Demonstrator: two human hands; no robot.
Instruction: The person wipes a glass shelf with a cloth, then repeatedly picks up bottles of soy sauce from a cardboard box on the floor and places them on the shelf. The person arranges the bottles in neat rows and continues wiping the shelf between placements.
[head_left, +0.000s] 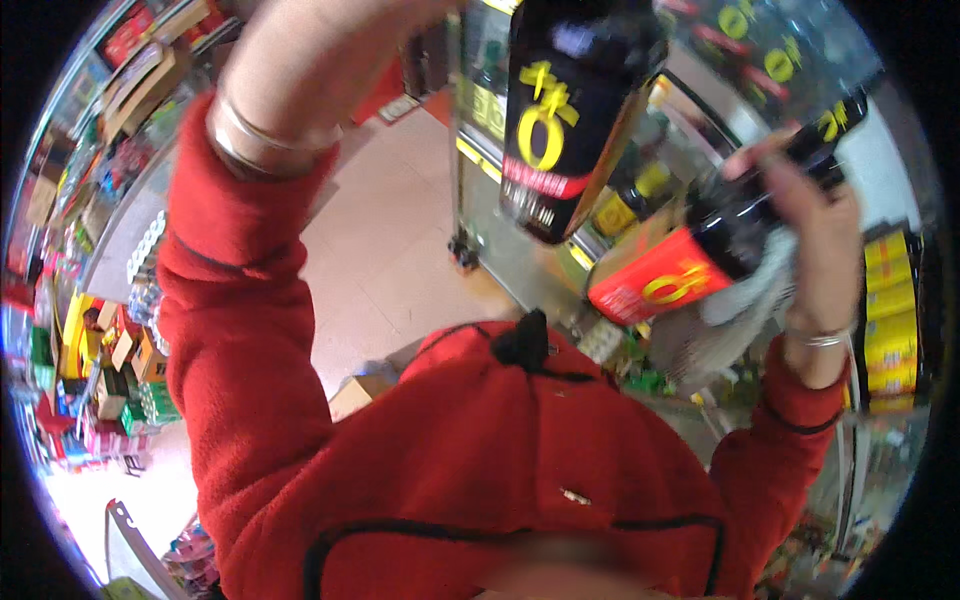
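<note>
My right hand (825, 225) is closed around the upper part of a dark bottle (739, 236) with a red label and yellow printing, tilted with its base down to the left. A pale grey cloth (709, 334) hangs beside that hand, below the bottle; whether the fingers hold it is hard to see. At the top centre, close to the camera, a large dark bottle (555, 127) bears yellow writing and a pink-red band. My left forearm reaches up past the top edge, leaving the hand out of view. What supports the large bottle is hidden.
A glass-sided shelf unit (476, 172) with bottles stands behind the large bottle. Yellow-labelled goods (890, 322) are stacked at the right. Cartons (146, 90) and packets crowd shelves at the left. A cardboard box (360, 394) sits on the tiled floor (382, 225).
</note>
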